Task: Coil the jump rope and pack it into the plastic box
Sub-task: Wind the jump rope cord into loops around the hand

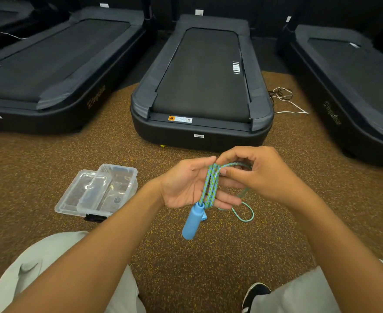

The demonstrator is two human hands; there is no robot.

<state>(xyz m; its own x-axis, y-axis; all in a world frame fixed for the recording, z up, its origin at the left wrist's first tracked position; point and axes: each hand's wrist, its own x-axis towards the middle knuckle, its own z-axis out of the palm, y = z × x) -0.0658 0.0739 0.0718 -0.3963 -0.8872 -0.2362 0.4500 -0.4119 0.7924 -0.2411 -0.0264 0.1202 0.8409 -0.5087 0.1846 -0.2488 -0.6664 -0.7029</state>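
Observation:
A blue-and-green braided jump rope [211,186] is wound in several turns across my left hand [186,184], which is held palm up. A blue handle [192,221] hangs below that hand. My right hand [260,175] pinches a strand of the rope just past the left fingertips. A loose loop of rope [245,213] trails down onto the floor under my right hand. The clear plastic box [116,190] stands open on the floor to the left, its clear lid [77,193] lying against it.
I sit on a brown speckled floor [186,256], knees in light trousers at both lower corners, a dark shoe [255,294] at lower right. A black treadmill [201,86] stands straight ahead, others at left and right. Loose cables [285,98] lie beside the middle one.

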